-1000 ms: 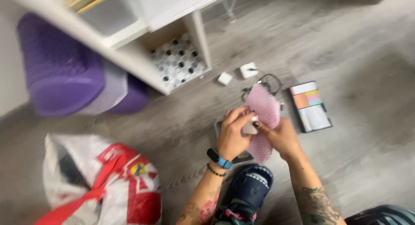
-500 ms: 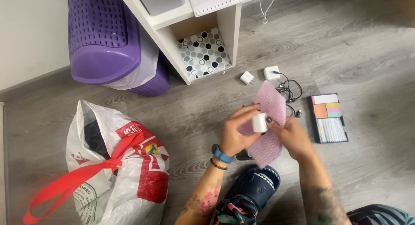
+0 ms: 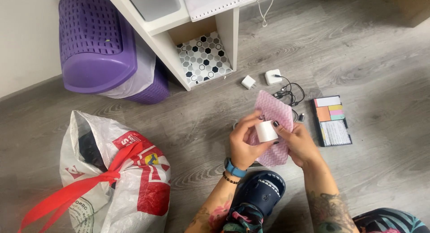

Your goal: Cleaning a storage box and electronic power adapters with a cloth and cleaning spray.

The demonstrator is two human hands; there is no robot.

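Both hands are raised above the grey wood-look floor point(image 3: 367, 58). The left hand point(image 3: 244, 145) has its fingers closed around a small white plug adapter point(image 3: 266, 131), gripping it from the left and below. The right hand point(image 3: 301, 145) backs a pink waffle-textured cloth point(image 3: 278, 111) against the adapter, its dark-nailed fingers clamped on cloth and adapter together; what look like metal prongs at the adapter's top are too small to confirm. On the floor just beyond the cloth lie a second white adapter point(image 3: 248, 82), a white charger block point(image 3: 273, 76) and a tangle of black cable point(image 3: 289, 93). To the right lies a black-edged pad of coloured sticky notes point(image 3: 332, 121). A white shelf unit point(image 3: 165, 58) stands at the top, a purple laundry basket point(image 3: 96, 45) beside it. A white and red shopping bag point(image 3: 112, 179) sits lower left. A navy clog point(image 3: 260, 192) shows below the hands.
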